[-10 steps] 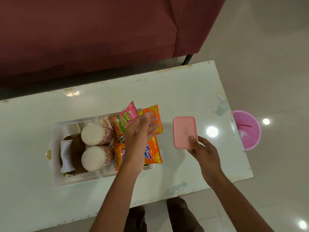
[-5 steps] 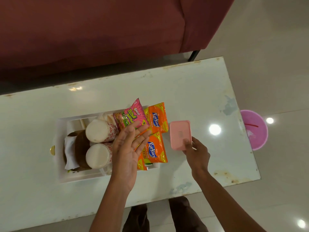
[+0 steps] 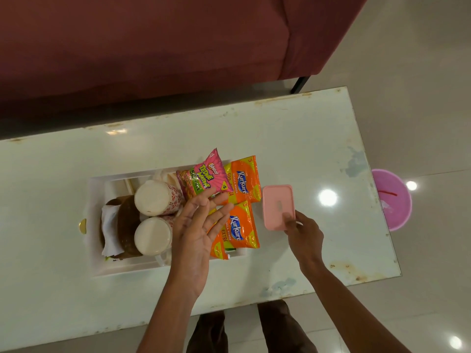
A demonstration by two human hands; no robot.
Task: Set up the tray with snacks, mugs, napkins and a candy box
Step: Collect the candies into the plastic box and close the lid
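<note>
A white tray (image 3: 127, 268) sits on the white table (image 3: 305, 138). It holds two patterned mugs (image 3: 155, 197) (image 3: 153, 235), white napkins (image 3: 109, 225) in a brown holder, a pink snack packet (image 3: 206, 177) and two orange snack packets (image 3: 244, 182) (image 3: 239, 228). My left hand (image 3: 193, 235) hovers over the packets, palm up and fingers spread, holding nothing. The pink candy box (image 3: 277, 205) lies just right of the tray, close to the orange packets. My right hand (image 3: 303, 233) grips its near right corner.
A dark red sofa (image 3: 153, 47) runs along the table's far side, its black leg (image 3: 300, 84) near the far right corner. A pink bucket (image 3: 392, 200) stands on the floor beyond the table's right edge. My legs are below the near edge.
My left hand has come off the snack packets and turned palm up. My right hand has slid the pink candy box leftward, closer to the tray.
</note>
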